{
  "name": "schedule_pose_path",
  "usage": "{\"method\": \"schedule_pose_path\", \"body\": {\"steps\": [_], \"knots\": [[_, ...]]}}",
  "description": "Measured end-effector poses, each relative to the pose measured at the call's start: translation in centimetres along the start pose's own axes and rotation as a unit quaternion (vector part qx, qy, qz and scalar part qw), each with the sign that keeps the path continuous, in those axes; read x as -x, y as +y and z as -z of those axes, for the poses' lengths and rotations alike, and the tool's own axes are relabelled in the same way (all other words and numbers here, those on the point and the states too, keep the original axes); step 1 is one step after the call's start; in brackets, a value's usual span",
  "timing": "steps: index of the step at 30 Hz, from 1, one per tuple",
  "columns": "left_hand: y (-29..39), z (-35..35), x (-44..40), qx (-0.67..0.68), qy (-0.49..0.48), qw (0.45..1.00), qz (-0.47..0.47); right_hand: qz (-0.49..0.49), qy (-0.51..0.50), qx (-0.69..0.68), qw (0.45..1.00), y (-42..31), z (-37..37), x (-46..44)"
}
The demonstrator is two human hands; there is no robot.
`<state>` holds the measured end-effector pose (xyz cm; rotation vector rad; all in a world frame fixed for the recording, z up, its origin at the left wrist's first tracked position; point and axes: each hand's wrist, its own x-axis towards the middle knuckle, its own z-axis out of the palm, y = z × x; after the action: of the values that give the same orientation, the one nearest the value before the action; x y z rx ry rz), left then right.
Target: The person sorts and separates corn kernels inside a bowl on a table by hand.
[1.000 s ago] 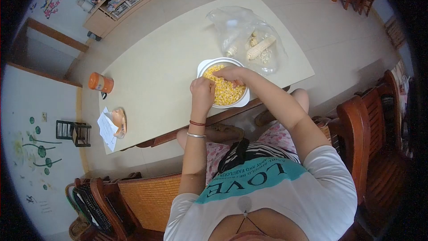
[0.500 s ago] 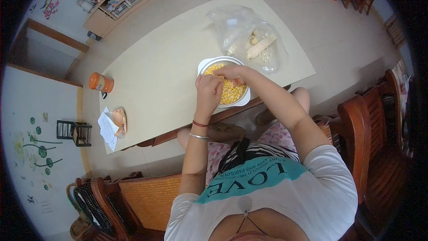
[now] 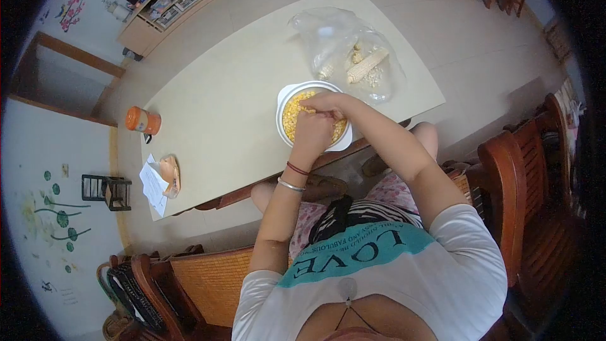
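Observation:
A white bowl point(image 3: 281, 127) with two side handles stands near the table's edge, and yellow corn kernels point(image 3: 291, 117) fill it. Over the middle of the bowl is my left hand point(image 3: 314, 127), its fingers curled together against my right hand. My right hand point(image 3: 329, 103) reaches in from the right side, fingers bent down over the kernels. Whatever the fingers hold is too small or hidden to make out. Beyond the bowl lies a clear plastic bag point(image 3: 328, 31) with a pale corn cob point(image 3: 368, 66) and loose bits on it.
The pale table point(image 3: 233, 76) carries an orange jar point(image 3: 142, 120) at the far left, with papers point(image 3: 152, 183) and a clear package point(image 3: 170, 175) nearer. Wooden chairs point(image 3: 505, 196) stand at the right, a woven-seat bench point(image 3: 211, 278) at the lower left.
My left hand has moved right, from the bowl's left rim to over its middle, and now meets my right hand. My right hand has stayed almost in place.

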<state>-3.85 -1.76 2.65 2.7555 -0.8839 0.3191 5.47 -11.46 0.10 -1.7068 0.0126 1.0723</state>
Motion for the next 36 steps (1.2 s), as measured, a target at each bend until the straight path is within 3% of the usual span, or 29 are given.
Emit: {"method": "schedule_pose_path", "body": {"steps": [4, 13, 16, 19, 21, 25, 28, 31, 36], "knots": [[0.2, -0.3, -0.3, -0.023, 0.027, 0.999, -0.009, 0.010, -0.023, -0.070, 0.997, 0.3, -0.2, 0.2], [0.4, -1.1, 0.0, -0.026, 0.016, 0.999, 0.013, 0.051, -0.006, -0.010, 0.999, 1.3, 0.2, -2.4], [0.3, -1.1, -0.1, -0.020, 0.007, 0.999, 0.033, 0.012, -0.006, -0.045, 0.999, 0.2, -0.2, 0.0], [0.2, -0.3, -0.2, 0.042, -0.020, 0.997, 0.059, 0.007, -0.004, 0.000, 1.000, 0.5, 0.0, -1.1], [-0.6, 0.1, 0.5, 0.123, 0.036, 0.986, 0.111, 0.009, -0.003, -0.026, 1.000, 0.1, 0.1, 0.2], [-2.0, 2.9, 1.0, 0.318, 0.060, 0.899, 0.295, 0.036, 0.080, 0.028, 0.996, 0.0, -0.3, 1.3], [-3.8, 1.9, 1.3, 0.582, 0.105, 0.740, 0.321, 0.152, 0.103, 0.100, 0.978, 0.6, -0.5, 1.1], [-4.4, 1.3, 1.1, 0.641, 0.136, 0.683, 0.323, 0.256, 0.138, 0.184, 0.939, 0.8, -0.5, 2.0], [-4.2, 1.0, 0.4, 0.685, 0.137, 0.634, 0.331, 0.361, 0.268, 0.177, 0.875, 1.6, -1.8, 4.5]]}}
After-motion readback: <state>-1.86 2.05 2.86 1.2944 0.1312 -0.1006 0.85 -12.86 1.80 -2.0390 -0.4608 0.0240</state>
